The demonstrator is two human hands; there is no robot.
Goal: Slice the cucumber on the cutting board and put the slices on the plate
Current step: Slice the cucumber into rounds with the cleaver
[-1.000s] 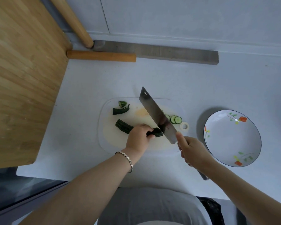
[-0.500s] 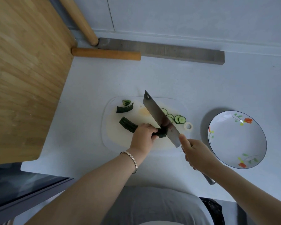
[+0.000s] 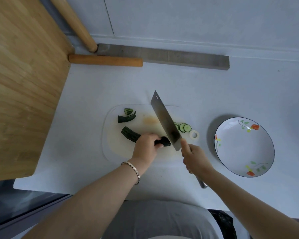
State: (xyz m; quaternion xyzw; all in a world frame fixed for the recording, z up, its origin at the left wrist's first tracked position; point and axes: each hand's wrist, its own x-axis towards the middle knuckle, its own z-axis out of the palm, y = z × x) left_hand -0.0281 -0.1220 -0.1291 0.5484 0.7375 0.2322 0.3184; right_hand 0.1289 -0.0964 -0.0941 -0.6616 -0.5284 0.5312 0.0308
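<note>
A dark green cucumber [image 3: 130, 135] lies on the white cutting board [image 3: 114, 149]. My left hand [image 3: 146, 146] grips its right part, fingers curled over it. A cleaver [image 3: 165, 120] stands blade-down at the cucumber's right end, and my right hand [image 3: 194, 157] holds its handle. Cut slices [image 3: 184, 127] lie on the board just right of the blade. Two cucumber end pieces [image 3: 126, 117] sit at the board's far left corner. The white flowered plate [image 3: 244, 146] stands to the right of the board with nothing in it.
A large wooden board [image 3: 21, 80] covers the left side of the white counter. A wooden rolling pin [image 3: 105, 60] and a grey bar [image 3: 164, 56] lie along the back wall. The board's hanging hole [image 3: 194, 135] is near the slices.
The cleaver has stayed at the cucumber's right end, its blade tipping slightly more upright. My left hand keeps its hold on the cucumber. The view has shifted a little.
</note>
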